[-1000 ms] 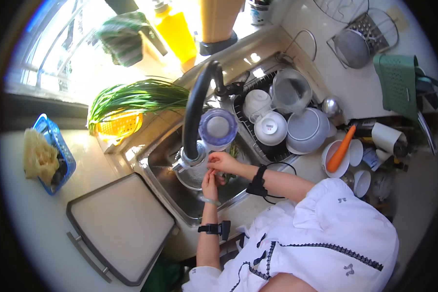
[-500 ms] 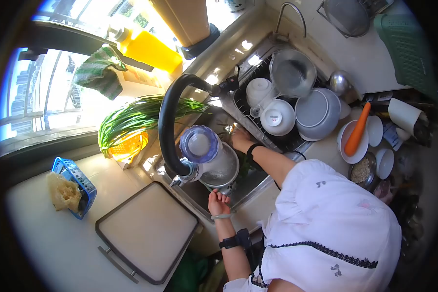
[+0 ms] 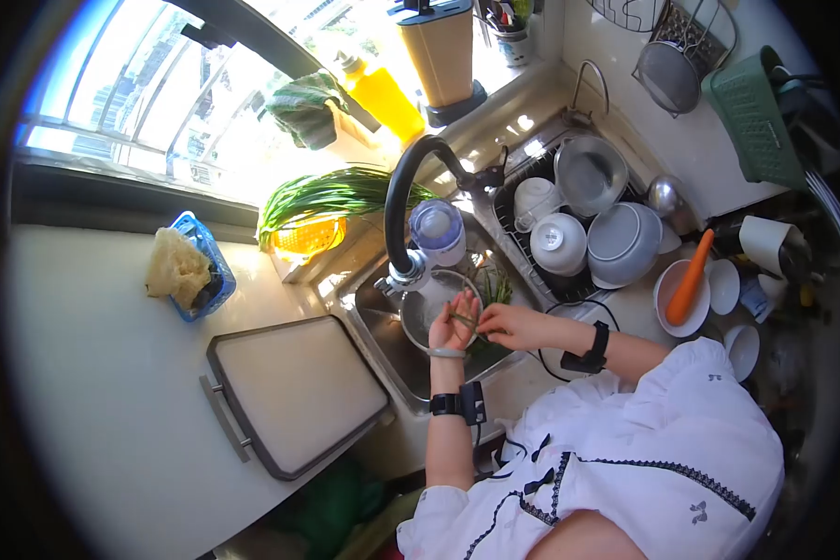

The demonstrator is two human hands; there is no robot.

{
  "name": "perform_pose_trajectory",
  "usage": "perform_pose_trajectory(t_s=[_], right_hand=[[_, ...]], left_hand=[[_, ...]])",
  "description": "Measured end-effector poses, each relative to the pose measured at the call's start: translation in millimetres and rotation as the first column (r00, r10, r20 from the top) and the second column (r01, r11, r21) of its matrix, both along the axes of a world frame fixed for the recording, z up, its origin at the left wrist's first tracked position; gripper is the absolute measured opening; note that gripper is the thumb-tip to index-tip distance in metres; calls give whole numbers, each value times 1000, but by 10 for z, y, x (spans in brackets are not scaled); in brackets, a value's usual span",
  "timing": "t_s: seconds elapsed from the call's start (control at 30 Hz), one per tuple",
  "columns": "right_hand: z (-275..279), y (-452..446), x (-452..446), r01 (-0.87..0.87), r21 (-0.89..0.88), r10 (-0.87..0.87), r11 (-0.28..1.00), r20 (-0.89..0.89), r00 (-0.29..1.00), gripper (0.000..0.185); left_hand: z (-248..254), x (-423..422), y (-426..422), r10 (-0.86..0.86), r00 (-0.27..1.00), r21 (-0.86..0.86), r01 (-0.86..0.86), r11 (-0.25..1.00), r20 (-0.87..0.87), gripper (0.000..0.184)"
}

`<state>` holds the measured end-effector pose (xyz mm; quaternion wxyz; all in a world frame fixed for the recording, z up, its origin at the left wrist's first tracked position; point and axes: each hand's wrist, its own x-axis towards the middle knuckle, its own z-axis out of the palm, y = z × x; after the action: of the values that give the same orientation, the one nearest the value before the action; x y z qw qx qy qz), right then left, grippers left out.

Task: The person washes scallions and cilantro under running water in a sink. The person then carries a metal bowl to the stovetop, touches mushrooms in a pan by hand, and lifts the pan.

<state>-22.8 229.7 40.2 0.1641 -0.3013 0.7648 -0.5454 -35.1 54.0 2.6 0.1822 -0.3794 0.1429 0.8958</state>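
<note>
Left hand: palm turned up under the spout side of the sink, fingers loosely curled and about half open; a green stem (image 3: 463,320) lies across the fingers of this left hand (image 3: 455,323), though whether they grip it I cannot tell.
Right hand: thumb and fingertips brought together on the stem's right end, the right hand (image 3: 506,327) just beside the left.
Green stem: above the sink (image 3: 380,347), toward its near side, spanning the gap between both hands.
Wrists: a pale bangle (image 3: 447,353) on the left; a black strap on each forearm.
Sink: a round metal vessel (image 3: 420,315) behind the left hand, with leafy greens (image 3: 499,287) to its right.
Tap: black curved neck (image 3: 399,201), with a clear purple-rimmed container (image 3: 437,226) just right of it.
Drying rack (image 3: 506,203): right of the sink, bearing upturned white bowls (image 3: 558,245) and a grey bowl (image 3: 625,233).
Carrot (image 3: 689,291): leaning in a white bowl (image 3: 665,301), farther right.
Far left of sink: long green leaves (image 3: 331,194) over an orange basket (image 3: 310,236); beyond, a yellow bottle (image 3: 387,105) and striped cloth (image 3: 303,114).
Left surface (image 3: 112,383): a framed board (image 3: 299,392), with a blue basket (image 3: 217,301) and tan sponge (image 3: 179,265) behind it.
</note>
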Motion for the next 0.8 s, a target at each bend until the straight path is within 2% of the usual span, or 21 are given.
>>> perform_pose_trajectory(t_s=[0.07, 0.13, 0.17, 0.2, 0.23, 0.27, 0.3, 0.33, 0.37, 0.4, 0.43, 0.47, 0.5, 0.53, 0.57, 0.6, 0.63, 0.67, 0.73, 0.77, 0.8], right_hand=[[60, 121, 90, -228, 83, 210, 970, 186, 960, 27], [84, 229, 138, -284, 98, 258, 954, 217, 941, 26], [44, 277, 163, -303, 53, 287, 951, 205, 936, 27], [6, 308, 182, -324, 4, 317, 946, 191, 929, 28], [-34, 342, 157, -308, -21, 308, 951, 77, 948, 29], [-82, 333, 103, -313, -26, 314, 949, 70, 947, 29], [-118, 316, 37, -111, -182, 157, 977, 262, 952, 29], [-142, 293, -32, 120, -287, 28, 950, 463, 886, 30], [-167, 253, -118, 118, -294, 31, 948, 457, 889, 30], [-170, 189, -227, 220, -280, -81, 934, 435, 897, 28], [-179, 108, -303, 323, -268, -194, 908, 414, 889, 25], [-186, -13, -353, 327, -273, -199, 905, 408, 891, 25], [-199, -171, -401, 321, -197, -115, 926, 663, 740, 22], [-216, -315, -445, 289, -131, -39, 948, 856, 515, 19], [-226, -442, -456, 292, -136, -39, 947, 851, 523, 19], [-245, -570, -443, 380, -310, 165, 871, 916, 366, 18], [-255, -673, -448, 486, -441, 386, 754, 897, 215, 17], [-271, -755, -469, 477, -446, 387, 757, 895, 221, 17], [-345, -912, -496, 595, -416, 241, 688, 904, 353, 19], [-423, -951, -512, 621, -401, 217, 674, 910, 353, 18], [-443, -962, -494, 605, -401, 217, 688, 909, 355, 18]], left_hand=[[-236, 24, -253, -60, 997, 37, 61, 997, -38, 32], [-192, 15, -303, -131, 984, 270, 159, 950, -120, 30], [-188, 23, -289, -148, 989, 16, 148, 989, 0, 30], [-179, 51, -301, -143, 990, 13, 143, 990, -4, 30], [-164, 87, -328, -194, 979, -82, 189, 979, -61, 29], [-148, 111, -356, -251, 961, -181, 228, 956, -112, 29], [-49, 135, -351, -249, 962, -191, 224, 956, -115, 29], [122, 166, -311, -203, 972, -326, 155, 933, -118, 26], [245, 183, -279, -158, 979, -453, 84, 887, -129, 24], [286, 209, -281, -162, 977, -459, 82, 885, -137, 24], [320, 271, -291, -257, 948, -569, 109, 815, -188, 21], [343, 325, -285, -355, 908, -671, 121, 732, -223, 19], [449, 370, -217, -371, 904, -687, 131, 715, -213, 18], [473, 424, -204, -413, 880, -684, 153, 713, -233, 17], [486, 483, -190, -431, 878, -679, 185, 710, -211, 17], [485, 546, -178, -446, 875, -673, 214, 708, -191, 17], [431, 607, -180, -449, 876, -682, 223, 697, -173, 18], [372, 669, -174, -445, 879, -699, 209, 684, -172, 19], [232, 810, -271, -444, 868, -640, 213, 738, -223, 23], [169, 875, -301, -428, 874, -639, 196, 744, -231, 23], [136, 929, -306, -397, 906, -696, 190, 692, -148, 25]])
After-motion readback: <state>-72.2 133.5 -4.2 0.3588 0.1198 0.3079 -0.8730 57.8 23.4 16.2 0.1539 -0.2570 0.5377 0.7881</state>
